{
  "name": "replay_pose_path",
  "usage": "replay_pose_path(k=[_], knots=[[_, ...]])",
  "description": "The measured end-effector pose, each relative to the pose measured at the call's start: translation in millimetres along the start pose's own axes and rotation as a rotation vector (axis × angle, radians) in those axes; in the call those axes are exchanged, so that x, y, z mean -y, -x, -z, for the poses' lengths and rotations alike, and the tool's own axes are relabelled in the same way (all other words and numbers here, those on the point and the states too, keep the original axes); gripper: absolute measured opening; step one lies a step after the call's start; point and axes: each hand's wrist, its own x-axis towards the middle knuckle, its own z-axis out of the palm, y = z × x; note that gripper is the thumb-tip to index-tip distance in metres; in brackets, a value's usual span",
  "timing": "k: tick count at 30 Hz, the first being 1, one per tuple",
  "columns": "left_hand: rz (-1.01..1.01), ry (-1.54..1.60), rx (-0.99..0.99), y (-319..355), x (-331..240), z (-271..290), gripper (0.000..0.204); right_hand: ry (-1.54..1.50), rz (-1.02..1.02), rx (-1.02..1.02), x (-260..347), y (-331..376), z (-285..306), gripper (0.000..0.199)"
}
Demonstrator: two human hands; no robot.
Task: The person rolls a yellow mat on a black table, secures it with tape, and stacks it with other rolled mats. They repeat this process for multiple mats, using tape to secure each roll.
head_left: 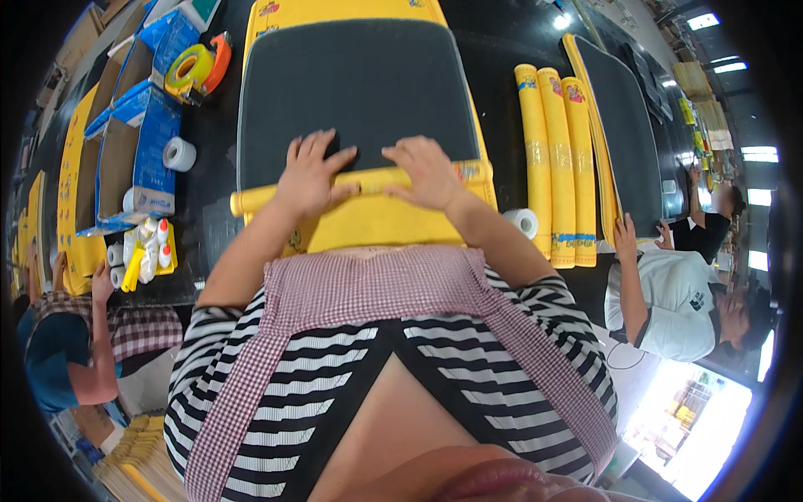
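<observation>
In front of me lies a dark grey mat with a pale stitched edge. Its near edge is turned over into a narrow yellow roll that runs crosswise, showing the printed yellow underside. My left hand rests over the left part of this roll, fingers spread onto the dark surface and thumb pointing inward. Over the right part lies my right hand, its fingers stretched forward and thumb inward. Both palms press on the roll. More yellow sheet shows beneath, between the roll and my apron.
Three yellow rolls stand side by side at right, near a tape roll. Another dark mat lies beyond. At left are blue boxes, a tape dispenser, a white roll and bottles. People work on both sides.
</observation>
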Motion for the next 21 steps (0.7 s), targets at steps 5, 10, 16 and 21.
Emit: replay_pose_path(k=[5, 10, 16, 21], knots=[[0.028, -0.046, -0.265, -51.3, 37.1, 6.3, 0.049, 0.188, -0.037, -0.022, 20.2, -15.9, -28.6, 0.056], [0.126, 0.073, -0.165, -32.4, -9.2, -3.8, 0.017, 0.158, -0.144, 0.076, -18.6, -49.0, -44.9, 0.053], [0.288, -0.098, -0.297, -3.0, 33.6, -27.6, 0.045, 0.105, -0.119, 0.094, -40.5, -82.3, -36.9, 0.046], [0.821, -0.072, -0.336, 36.5, 93.7, 4.5, 0.046, 0.383, -0.237, 0.107, -96.4, -30.9, -20.3, 0.043]])
